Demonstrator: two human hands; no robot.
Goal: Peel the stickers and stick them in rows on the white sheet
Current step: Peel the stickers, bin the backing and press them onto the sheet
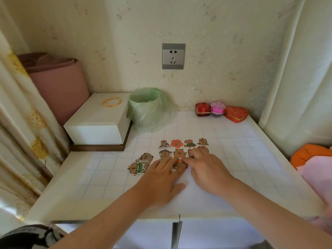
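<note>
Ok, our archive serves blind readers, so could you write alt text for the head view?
The left hand and right hand press a burger sticker onto a white sheet, just below two rows of cartoon stickers. A loose sticker pile lies to the left; a green-bagged bin, white box and red heart box stand behind.

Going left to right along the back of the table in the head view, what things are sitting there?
white box → bin lined with a green bag → small red box → pink tub → red heart-shaped box
</note>
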